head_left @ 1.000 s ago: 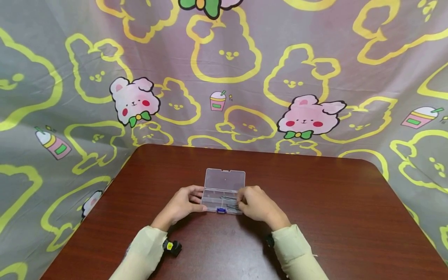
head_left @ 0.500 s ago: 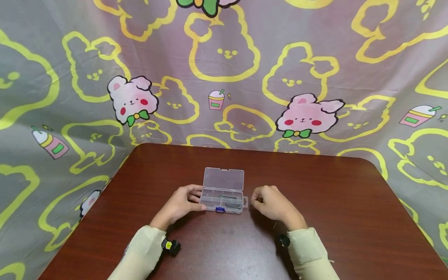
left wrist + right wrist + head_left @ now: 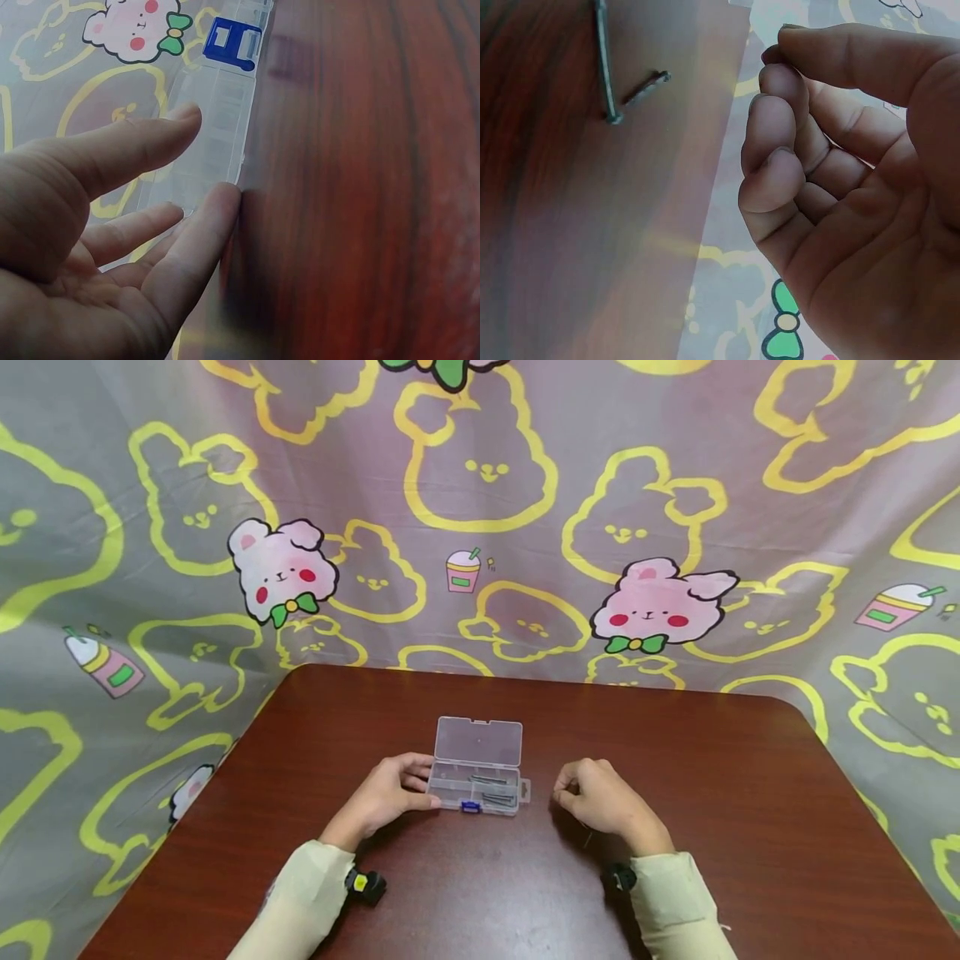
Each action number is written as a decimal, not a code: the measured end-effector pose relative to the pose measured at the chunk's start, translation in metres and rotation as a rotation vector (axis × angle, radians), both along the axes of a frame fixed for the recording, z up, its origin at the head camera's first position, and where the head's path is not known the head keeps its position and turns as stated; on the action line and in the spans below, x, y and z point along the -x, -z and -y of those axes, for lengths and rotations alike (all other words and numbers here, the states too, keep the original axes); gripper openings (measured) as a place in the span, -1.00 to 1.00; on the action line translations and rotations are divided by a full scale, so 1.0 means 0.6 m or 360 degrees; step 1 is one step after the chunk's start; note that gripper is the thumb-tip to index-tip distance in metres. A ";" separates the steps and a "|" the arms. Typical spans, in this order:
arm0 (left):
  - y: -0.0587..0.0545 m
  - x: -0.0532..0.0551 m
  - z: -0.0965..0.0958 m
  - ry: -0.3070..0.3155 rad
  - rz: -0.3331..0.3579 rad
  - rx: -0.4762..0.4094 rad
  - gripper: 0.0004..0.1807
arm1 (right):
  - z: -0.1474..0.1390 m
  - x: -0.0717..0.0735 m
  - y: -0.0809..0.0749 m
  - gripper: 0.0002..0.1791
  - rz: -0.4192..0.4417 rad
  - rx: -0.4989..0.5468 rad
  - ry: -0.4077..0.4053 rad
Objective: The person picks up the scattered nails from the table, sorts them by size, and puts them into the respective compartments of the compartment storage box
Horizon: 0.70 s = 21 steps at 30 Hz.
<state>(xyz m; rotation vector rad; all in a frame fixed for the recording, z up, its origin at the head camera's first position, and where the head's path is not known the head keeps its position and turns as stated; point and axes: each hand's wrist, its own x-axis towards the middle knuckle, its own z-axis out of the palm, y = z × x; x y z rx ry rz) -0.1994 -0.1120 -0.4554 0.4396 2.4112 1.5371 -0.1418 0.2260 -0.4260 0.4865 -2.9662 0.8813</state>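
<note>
A clear plastic compartment box (image 3: 450, 795) stands on the table with its lid (image 3: 478, 742) raised and a blue latch (image 3: 471, 807) at the front. Several nails (image 3: 495, 798) lie in its right-hand compartments. My left hand (image 3: 386, 797) holds the box's left end, thumb at the front corner and fingers along the side. My right hand (image 3: 600, 793) hovers to the box's right, fingers curled and thumb tip against the index finger; nothing shows between them. Below it, in the right wrist view, are two nails, one longer (image 3: 605, 67) and one shorter (image 3: 646, 88), over the brown tabletop.
The brown wooden table (image 3: 720, 827) extends around the box, glossy in front. A clear hanging tab (image 3: 524, 791) sticks out from the box's right end. Behind the table hangs a grey cloth (image 3: 525, 560) printed with yellow outlines and rabbits.
My right hand has come out of the box's right side and moved right, slowing in the last half second. My left hand keeps its hold on the box, which stays in place.
</note>
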 end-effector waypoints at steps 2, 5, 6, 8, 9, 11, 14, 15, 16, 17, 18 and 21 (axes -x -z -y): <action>0.000 0.001 0.001 -0.0004 0.0005 0.0002 -0.31 | -0.001 0.000 0.000 -0.83 -0.0005 0.0003 -0.0007; 0.000 0.002 0.001 -0.0006 0.0011 0.0009 -0.31 | -0.006 -0.003 0.003 -0.81 -0.0006 -0.0001 0.0000; 0.000 0.003 0.002 -0.0001 0.0008 0.0009 -0.31 | -0.008 -0.004 0.005 -0.81 -0.0001 -0.0003 0.0011; 0.000 0.003 0.002 -0.0004 0.0000 0.0015 -0.31 | -0.013 -0.007 0.007 -0.80 0.0008 -0.0009 0.0024; -0.001 0.003 0.003 -0.0006 -0.0004 0.0015 -0.31 | -0.014 -0.008 0.009 -0.79 0.0006 -0.0011 0.0027; -0.002 0.003 0.004 -0.0007 -0.0014 0.0015 -0.31 | -0.017 -0.009 0.010 -0.79 0.0003 -0.0013 0.0027; -0.003 0.002 0.007 -0.0014 -0.0014 0.0014 -0.31 | -0.018 -0.009 0.009 -0.80 -0.0009 -0.0018 -0.0002; -0.003 0.001 0.007 -0.0010 -0.0012 0.0012 -0.31 | -0.019 -0.008 0.009 -0.79 -0.0011 -0.0023 -0.0009; -0.003 0.001 0.007 -0.0007 -0.0010 0.0014 -0.31 | -0.020 -0.009 0.008 -0.79 -0.0004 -0.0022 -0.0013; -0.002 0.000 0.007 -0.0005 -0.0007 0.0015 -0.31 | -0.021 -0.010 0.007 -0.79 0.0001 -0.0025 -0.0010; -0.001 0.000 0.006 -0.0003 -0.0005 0.0016 -0.30 | -0.022 -0.010 0.005 -0.79 0.0009 -0.0029 -0.0004; 0.001 0.000 0.004 0.0000 -0.0011 0.0011 -0.30 | -0.030 -0.012 0.002 -0.79 0.0035 -0.0037 0.0023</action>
